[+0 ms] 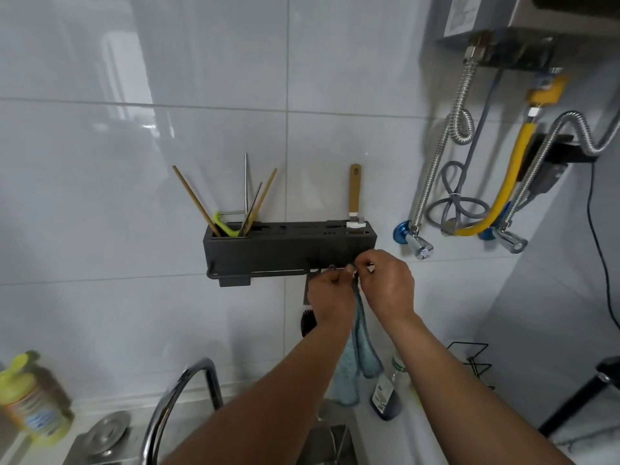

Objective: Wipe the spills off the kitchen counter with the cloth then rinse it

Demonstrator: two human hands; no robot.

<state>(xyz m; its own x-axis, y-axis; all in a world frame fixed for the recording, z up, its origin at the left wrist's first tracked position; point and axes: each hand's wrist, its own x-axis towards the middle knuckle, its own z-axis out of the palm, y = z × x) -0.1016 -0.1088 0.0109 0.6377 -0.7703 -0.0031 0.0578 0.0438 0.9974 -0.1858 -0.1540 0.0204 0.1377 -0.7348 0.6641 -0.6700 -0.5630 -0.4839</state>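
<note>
One head-worn, wide-angle camera looks forward and slightly down at a tiled wall (134,162), close enough that both forearms reach in from the bottom edge. The dark wall rack (268,250) sits near the middle of the view, the faucet (181,391) and sink edge lie along the bottom, and the water heater (503,25) fills the top right corner.

cloth (360,350) hanging below rack (288,250), faucet (181,394) left
</note>
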